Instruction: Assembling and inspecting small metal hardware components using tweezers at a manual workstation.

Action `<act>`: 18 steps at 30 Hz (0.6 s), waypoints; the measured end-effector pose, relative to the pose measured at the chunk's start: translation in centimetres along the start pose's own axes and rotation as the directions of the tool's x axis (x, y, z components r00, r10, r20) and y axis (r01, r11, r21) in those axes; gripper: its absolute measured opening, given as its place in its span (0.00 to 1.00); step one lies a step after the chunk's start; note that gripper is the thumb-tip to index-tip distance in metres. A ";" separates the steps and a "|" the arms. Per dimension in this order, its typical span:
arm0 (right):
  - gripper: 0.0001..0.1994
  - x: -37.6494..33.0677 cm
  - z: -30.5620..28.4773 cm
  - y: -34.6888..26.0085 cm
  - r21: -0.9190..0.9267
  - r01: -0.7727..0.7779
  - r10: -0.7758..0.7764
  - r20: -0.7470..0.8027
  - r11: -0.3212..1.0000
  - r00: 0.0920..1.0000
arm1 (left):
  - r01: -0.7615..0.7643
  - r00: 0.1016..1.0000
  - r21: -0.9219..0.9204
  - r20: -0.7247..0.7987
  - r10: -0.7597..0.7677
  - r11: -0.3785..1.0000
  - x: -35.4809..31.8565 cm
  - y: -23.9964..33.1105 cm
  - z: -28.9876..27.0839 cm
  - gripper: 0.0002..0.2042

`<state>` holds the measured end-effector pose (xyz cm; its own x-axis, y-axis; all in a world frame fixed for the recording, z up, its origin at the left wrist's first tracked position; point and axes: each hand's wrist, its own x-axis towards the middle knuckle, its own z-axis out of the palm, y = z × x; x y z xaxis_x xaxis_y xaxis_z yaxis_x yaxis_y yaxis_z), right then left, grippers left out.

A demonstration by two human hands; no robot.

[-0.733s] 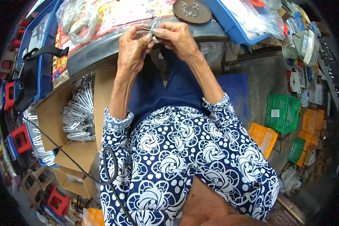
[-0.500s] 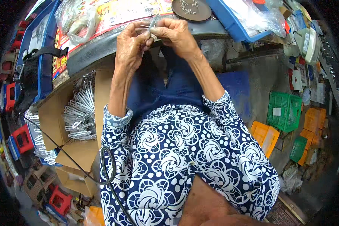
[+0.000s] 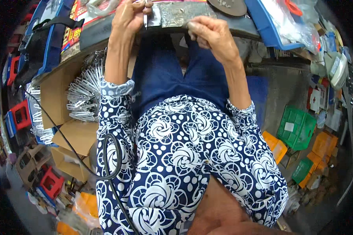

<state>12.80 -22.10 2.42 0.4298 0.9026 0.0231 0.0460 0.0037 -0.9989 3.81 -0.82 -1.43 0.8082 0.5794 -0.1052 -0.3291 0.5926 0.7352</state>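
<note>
At the work table's edge, my left hand [image 3: 126, 17] is closed round a slim, pale, pen-like piece [image 3: 146, 18] with a thin dark tip that points down toward me. The upper end of that piece goes in among my fingers. My right hand [image 3: 211, 34] is apart from it, to the right over the table edge, with thumb and fingers pinched together; whatever they hold, if anything, is too small to make out. Between the hands lies a worn, flat, greyish plate [image 3: 180, 15] on the table. A round brown dish [image 3: 232, 8] with small shiny bits stands beyond my right hand.
Blue trays stand at the table's left [image 3: 53, 51] and right [image 3: 272, 29], the right one with clear plastic bags. Below left, a cardboard box [image 3: 53, 94] holds many slim whitish metal pieces. A black cable [image 3: 62, 141] hangs along my left side. Green crates [image 3: 296, 127] stand at right.
My hands were together over the table edge and have come apart, the left moving up and left, the right to the right. The slim piece stays in my left hand. The view has shifted slightly.
</note>
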 end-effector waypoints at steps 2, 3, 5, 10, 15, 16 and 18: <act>0.09 0.2 0.4 1.0 -0.128 0.025 -0.025 -0.002 0.991 1.000 | 0.008 1.000 -0.025 0.007 -0.008 1.000 -0.1 0.3 0.6 0.18; 0.09 0.2 0.4 1.6 -0.253 0.047 -0.051 -0.010 0.966 0.999 | 0.002 1.000 -0.026 0.006 -0.002 1.000 0.1 0.1 0.5 0.18; 0.09 0.3 0.7 2.2 -0.209 0.059 -0.059 0.004 0.976 0.998 | -0.068 0.996 -0.063 0.053 0.072 0.996 0.5 -0.4 0.3 0.18; 0.09 0.5 2.1 1.8 -0.128 -0.001 0.003 0.014 0.992 1.000 | 0.042 0.983 -0.214 0.185 -0.002 0.976 3.0 -0.6 -4.5 0.17; 0.07 0.8 0.7 2.2 -0.403 0.175 -0.211 -0.046 0.898 0.976 | -0.029 0.993 -0.098 -0.115 0.018 0.995 1.6 0.1 1.4 0.14; 0.07 0.9 0.9 2.3 -0.425 0.178 -0.212 -0.035 0.888 0.977 | -0.032 0.995 -0.080 -0.097 0.025 0.996 1.8 0.2 0.2 0.15; 0.06 0.7 1.0 2.9 -0.399 0.134 -0.167 -0.049 0.907 0.985 | -0.058 0.998 0.004 -0.008 0.058 0.998 0.9 0.2 -0.2 0.17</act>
<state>12.39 -21.01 -0.45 0.4594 0.8674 0.1915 0.4589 -0.0472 -0.8872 4.38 -0.06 -1.52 0.7836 0.6176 -0.0678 -0.3736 0.5556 0.7428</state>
